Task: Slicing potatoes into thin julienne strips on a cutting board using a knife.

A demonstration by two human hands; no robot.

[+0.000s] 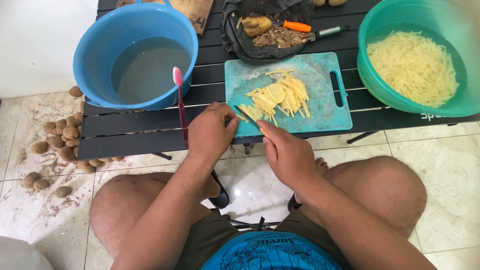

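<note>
**Two hands cutting potato strips on a teal board**

Seen from above, a seated person works at a low black slatted table. The right hand is closed around the handle of a small dark-bladed knife, whose tip points away toward the left hand. The left hand sits just beside the blade, fingers curled down at the near left corner of a teal plastic cutting board; whether it pinches anything cannot be told. Just beyond both hands, a pile of pale yellow potato strips lies on the board. Further out to the right stands a green plastic basin of cut strips in water. To the left of the left hand lies a pink toothbrush, its head resting on a blue plastic basin of water. Whole brown potatoes lie on the floor, far left
</note>
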